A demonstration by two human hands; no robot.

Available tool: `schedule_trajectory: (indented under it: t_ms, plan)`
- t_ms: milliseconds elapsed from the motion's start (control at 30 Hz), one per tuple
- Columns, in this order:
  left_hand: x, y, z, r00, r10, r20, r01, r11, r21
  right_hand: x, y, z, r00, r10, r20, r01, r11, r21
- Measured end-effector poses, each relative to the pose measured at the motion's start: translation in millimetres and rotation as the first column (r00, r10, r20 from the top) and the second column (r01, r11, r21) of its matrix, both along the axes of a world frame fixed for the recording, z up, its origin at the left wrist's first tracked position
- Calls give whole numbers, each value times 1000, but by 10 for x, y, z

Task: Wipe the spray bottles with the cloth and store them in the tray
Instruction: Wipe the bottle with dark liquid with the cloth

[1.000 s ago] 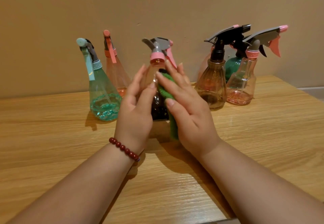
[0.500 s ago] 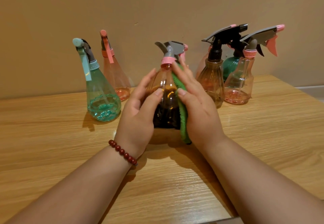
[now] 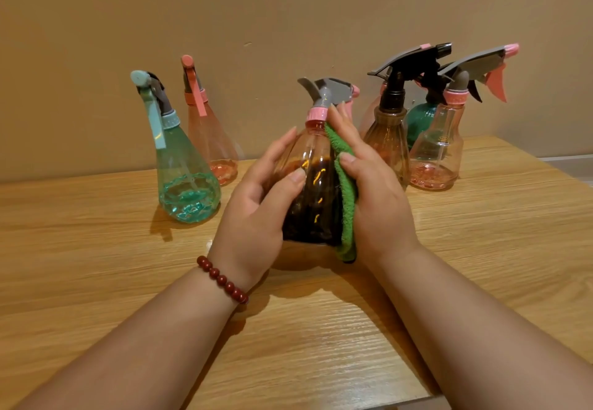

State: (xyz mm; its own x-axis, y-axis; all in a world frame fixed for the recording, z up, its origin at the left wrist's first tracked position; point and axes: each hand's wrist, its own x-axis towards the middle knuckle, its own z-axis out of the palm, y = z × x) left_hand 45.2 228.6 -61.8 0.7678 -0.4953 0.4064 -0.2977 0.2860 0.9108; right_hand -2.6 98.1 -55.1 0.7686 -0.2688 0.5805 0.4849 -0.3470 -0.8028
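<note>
Well to the left of the left hand, a teal see-through cone-shaped spray bottle (image 3: pixel 187 182) stands on the wooden counter (image 3: pixel 96 249), with a salmon cone-shaped spray bottle (image 3: pixel 213 143) just behind it. The left hand (image 3: pixel 256 214), a red bead bracelet (image 3: pixel 223 279) at its wrist, curls round a clear pink spray bottle with grey trigger (image 3: pixel 316 191), which is upright between both hands. The right hand (image 3: pixel 380 207) cups a green terry cloth (image 3: pixel 347 191) against that bottle's right side, with the thumb pressing on the cloth. Just past the right hand stand a brown ribbed spray bottle (image 3: pixel 388 143), a dark green spray bottle (image 3: pixel 420 121) and a pale pink spray bottle (image 3: pixel 439 153).
</note>
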Motion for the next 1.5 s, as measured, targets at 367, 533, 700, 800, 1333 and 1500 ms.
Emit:
schedule_trajectory:
  t_ms: [367,533,700,800,1333,1500]
  plan:
    - [39,9,24,993,-3,-116,-8,996,-91,5,92,-57,999,37,30,-38,998,42]
    - [3,-4,4,1000,2,-17,-3,999,-43,-23,33,-39,997,-3,-75,11,994,107]
    - [9,-6,-8,973,184,136,-198,976,94,-54,60,-13,999,39,-34,-35,992,123]
    - [9,-11,4,983,148,104,-158,983,98,-17,50,-32,1000,-10,-10,11,996,92]
    - [31,10,90,956,190,-225,-221,968,-122,46,210,-170,970,-10,241,96,934,-345]
    - [24,10,33,988,155,-12,-155,988,5,41,122,-131,992,-50,112,49,999,9]
